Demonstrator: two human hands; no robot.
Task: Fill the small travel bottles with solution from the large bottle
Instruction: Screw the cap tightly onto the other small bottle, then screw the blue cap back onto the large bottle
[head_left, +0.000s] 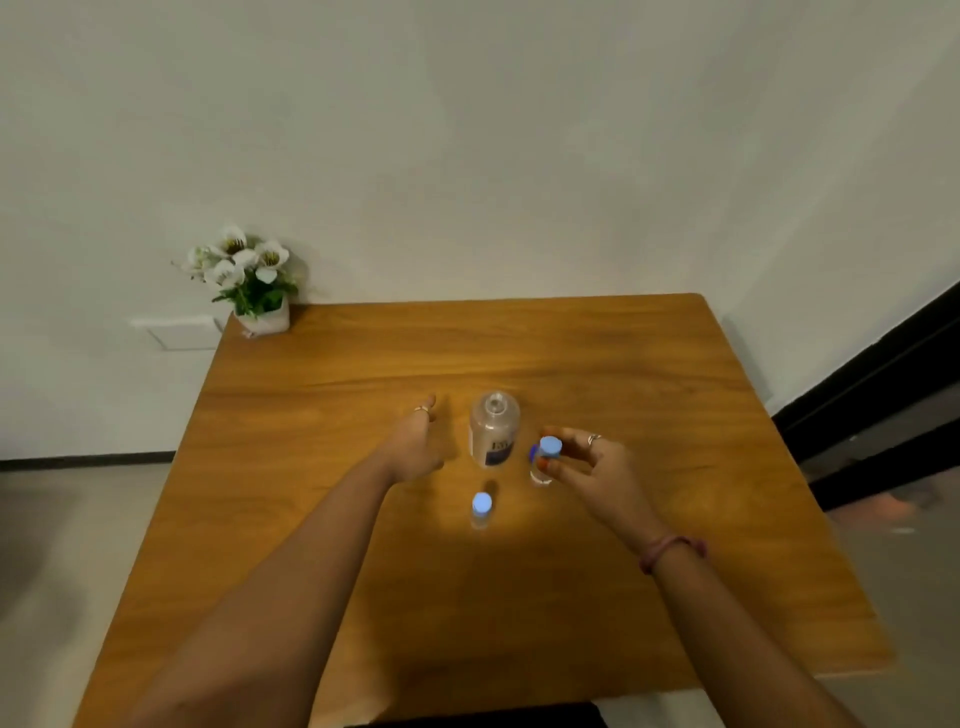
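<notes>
Blue-capped small bottle (545, 460) pinched by right fingers (558, 467).

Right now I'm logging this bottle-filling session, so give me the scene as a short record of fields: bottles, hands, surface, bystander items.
surface: brown wooden table
large bottle: clear plastic bottle with dark blue label, upright, mid-table
travel bottle 1: small clear bottle with light blue cap, standing alone, capped
travel bottle 2: small clear bottle under right hand
right hand: fingers grip a light blue cap at that bottle's top
left hand: open, empty, beside large bottle
bystander: white flowers in white pot, far left corner
</notes>
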